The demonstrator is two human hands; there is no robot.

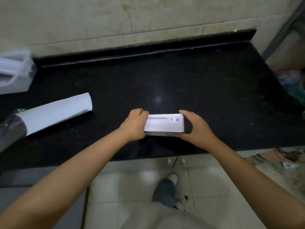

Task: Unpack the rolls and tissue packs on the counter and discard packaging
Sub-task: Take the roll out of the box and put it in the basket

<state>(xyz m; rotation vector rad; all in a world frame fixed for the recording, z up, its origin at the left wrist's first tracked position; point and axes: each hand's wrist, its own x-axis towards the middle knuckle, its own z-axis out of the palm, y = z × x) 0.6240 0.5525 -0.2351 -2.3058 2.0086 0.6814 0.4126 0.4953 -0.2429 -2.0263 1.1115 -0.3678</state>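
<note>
Bench (165, 76): black, speckled, against a tiled wall.
Clear bag (15, 71): far left edge, white contents, blurred.
Tissue pack (164, 124): white, printed label up.
Left hand (135, 124), right hand (196, 126): fingers gripping its ends.

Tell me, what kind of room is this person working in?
Most likely a home kitchen or utility corner. A black stone counter with a raised back lip runs along a stained tiled wall, and pale floor tiles lie below. Both hands hold a tissue pack.

left grip (135, 124) – fingers curled | right grip (195, 128) – fingers cupped; forearms bare
</note>
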